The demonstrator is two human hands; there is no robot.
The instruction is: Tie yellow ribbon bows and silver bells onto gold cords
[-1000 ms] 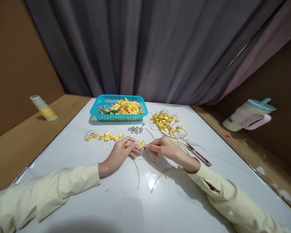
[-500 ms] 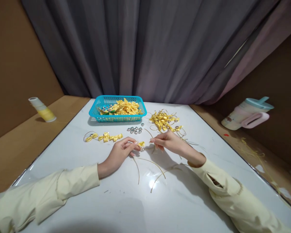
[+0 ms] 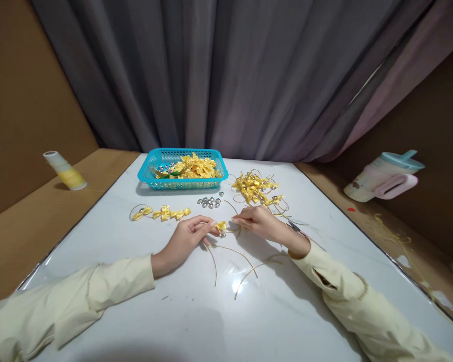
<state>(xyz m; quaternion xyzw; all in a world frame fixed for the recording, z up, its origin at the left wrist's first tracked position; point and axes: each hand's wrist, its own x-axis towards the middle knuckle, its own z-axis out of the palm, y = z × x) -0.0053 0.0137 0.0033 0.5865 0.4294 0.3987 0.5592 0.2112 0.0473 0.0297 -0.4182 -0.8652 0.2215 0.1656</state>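
My left hand is closed, its thumb and fingertips pinching a yellow satin bow. A silver bead sits just below that bow. To the right, my right hand is closed in a pinch by a thin gold cord that runs from the bow; what lies between its fingertips is too small to make out. Loose gold cords lie on the white table in front of my hands. Several silver heart-shaped beads rest just beyond, and a few yellow bows lie left of them.
A blue basket with yellow bows and beads stands at the back. Right of it is a pile of bows on cords. Partly behind my right wrist lies a dark-tipped tool. A ribbon spool and a tumbler stand at the sides.
My right hand has shifted slightly left and turned, and the dark-tipped tool now shows behind its wrist. The bow at my left fingertips has turned a little.
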